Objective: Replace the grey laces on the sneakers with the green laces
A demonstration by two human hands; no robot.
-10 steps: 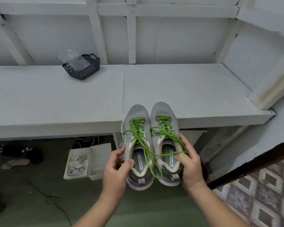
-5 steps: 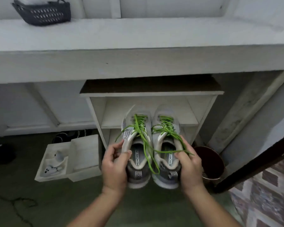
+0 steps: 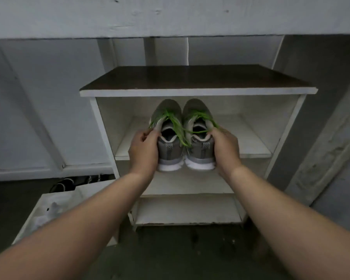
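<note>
Two grey sneakers sit side by side, toes pointing into a white shoe rack, heels towards me. The left sneaker and the right sneaker both carry green laces, whose loose ends cross between the two shoes. My left hand grips the left shoe's outer side at the collar. My right hand grips the right shoe's outer side the same way. The heels hang past the front edge of the rack's upper shelf. No grey laces are visible.
The rack has a dark brown top board and a lower shelf. It stands under a white bench. A white box lies on the floor at left, with dark footwear behind it.
The view has dropped from the bench top to the rack beneath it. Both hands have carried the pair down and forward into the rack's upper shelf, grip unchanged.
</note>
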